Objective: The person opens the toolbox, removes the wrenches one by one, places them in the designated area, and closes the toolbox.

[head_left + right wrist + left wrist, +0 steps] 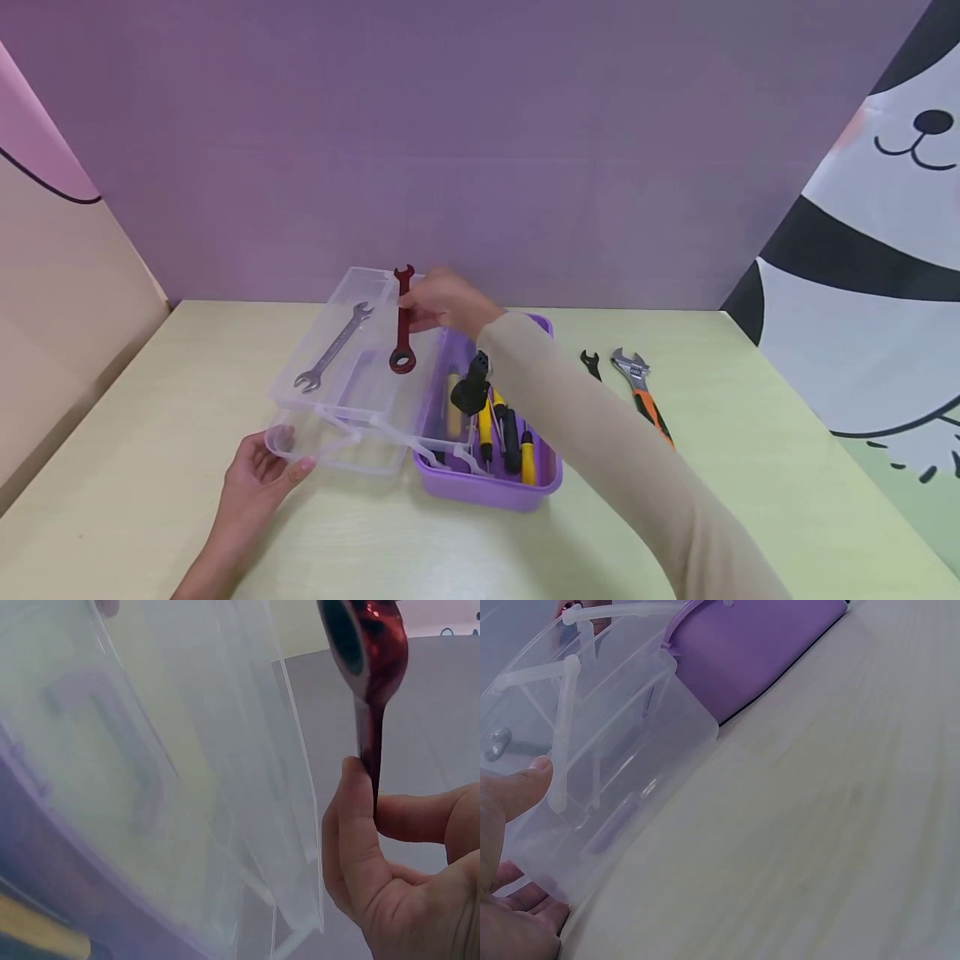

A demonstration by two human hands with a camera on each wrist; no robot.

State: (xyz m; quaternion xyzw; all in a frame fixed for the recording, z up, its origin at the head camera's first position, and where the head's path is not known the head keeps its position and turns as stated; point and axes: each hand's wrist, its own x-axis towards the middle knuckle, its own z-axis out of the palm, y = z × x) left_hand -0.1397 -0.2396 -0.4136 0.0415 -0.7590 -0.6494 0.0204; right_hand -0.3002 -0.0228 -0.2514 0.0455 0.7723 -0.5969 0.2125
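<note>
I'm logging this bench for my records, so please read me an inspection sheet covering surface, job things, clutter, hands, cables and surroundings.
Surface: pale tabletop.
Job things: red wrench held over the clear plastic tray; silver wrench in the tray; purple toolbox beside it, containing yellow-handled tools among others.
Clutter: orange-and-black adjustable wrench and black wrench right of the toolbox, the latter partly hidden by the beige sleeve.
Hands: right hand pinches the red wrench; left hand holds the clear plastic's near-left corner.
Cables: nothing seen.
Surroundings: purple backdrop behind; panda picture at right.
</note>
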